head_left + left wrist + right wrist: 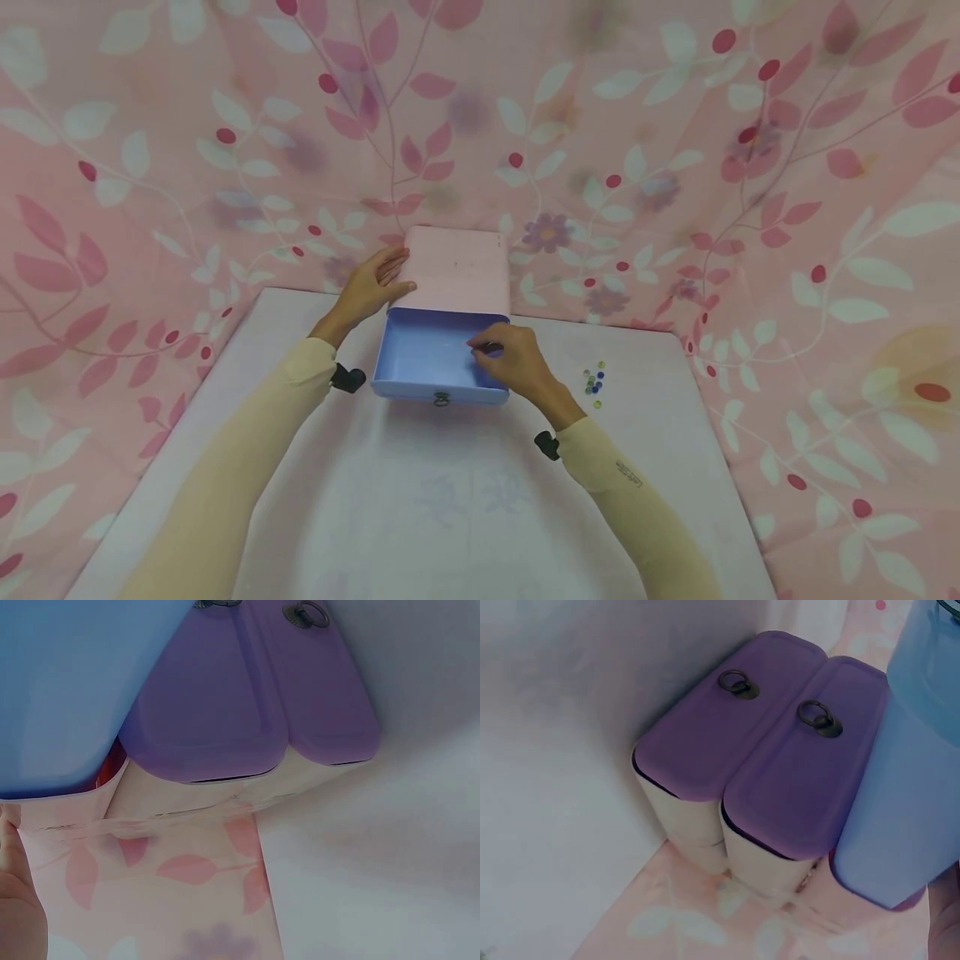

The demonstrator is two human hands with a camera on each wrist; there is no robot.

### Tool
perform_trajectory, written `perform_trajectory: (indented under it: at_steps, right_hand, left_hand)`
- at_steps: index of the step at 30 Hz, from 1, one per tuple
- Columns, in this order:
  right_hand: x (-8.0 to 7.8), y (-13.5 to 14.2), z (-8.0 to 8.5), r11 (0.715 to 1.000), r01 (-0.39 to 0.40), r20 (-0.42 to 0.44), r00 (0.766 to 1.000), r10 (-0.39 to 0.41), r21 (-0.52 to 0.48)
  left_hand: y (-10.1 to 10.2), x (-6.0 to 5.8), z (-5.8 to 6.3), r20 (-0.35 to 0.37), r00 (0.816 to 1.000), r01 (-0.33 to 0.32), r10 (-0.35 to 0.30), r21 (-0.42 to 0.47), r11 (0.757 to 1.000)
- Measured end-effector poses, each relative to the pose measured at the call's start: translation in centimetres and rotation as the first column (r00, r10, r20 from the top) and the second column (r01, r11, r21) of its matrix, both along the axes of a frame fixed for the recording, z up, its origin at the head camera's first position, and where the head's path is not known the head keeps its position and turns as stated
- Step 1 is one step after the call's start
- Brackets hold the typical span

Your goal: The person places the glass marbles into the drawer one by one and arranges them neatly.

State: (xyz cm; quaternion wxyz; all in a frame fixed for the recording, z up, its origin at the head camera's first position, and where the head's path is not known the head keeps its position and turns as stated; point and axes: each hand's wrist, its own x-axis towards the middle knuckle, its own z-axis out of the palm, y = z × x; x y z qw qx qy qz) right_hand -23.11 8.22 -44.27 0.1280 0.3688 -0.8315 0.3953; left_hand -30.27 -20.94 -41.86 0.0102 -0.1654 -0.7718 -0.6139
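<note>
A small pink drawer cabinet stands against the back cloth, its blue top drawer pulled out. My left hand rests against the cabinet's left side, fingers fairly straight along the upper edge. Over the right part of the drawer is my right hand, its fingers bent and thumb near the fingertips; whether a small thing is between them cannot be seen. Two purple drawers, each with a ring pull, sit closed below the blue one. Only a sliver of each hand shows in its wrist view.
Several small glass marbles, blue, green and yellowish, lie on the white tabletop right of the drawer. Pink floral cloth hangs behind and at both sides. The open drawer with its ring pull juts toward me.
</note>
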Motion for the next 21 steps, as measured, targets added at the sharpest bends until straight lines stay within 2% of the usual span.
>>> perform_trajectory:
  at_steps: [5, 11, 17, 21]
  right_hand:
    - [-0.4, 1.4, 0.0, 0.986, 0.047, -0.010, 0.999, -0.049, -0.159]
    - [-0.6, 3.6, 0.1, 0.948, 0.109, -0.016, 0.993, -0.119, -0.299]
    - [1.0, 5.5, 1.7, 0.921, 0.186, 0.007, 0.981, -0.196, -0.342]
    - [1.3, 7.2, 1.2, 0.902, 0.247, 0.044, 0.968, -0.247, -0.353]
  left_hand:
    - [0.0, 0.0, 0.1, 0.015, 1.000, -0.005, 0.005, -0.007, 1.000]
    - [0.1, 0.0, 0.1, 0.016, 1.000, -0.007, 0.007, 0.002, 1.000]
    - [0.1, 0.1, 0.0, 0.023, 1.000, 0.001, -0.001, 0.002, 1.000]
    - [0.1, 0.0, 0.1, 0.021, 1.000, 0.002, -0.002, -0.005, 1.000]
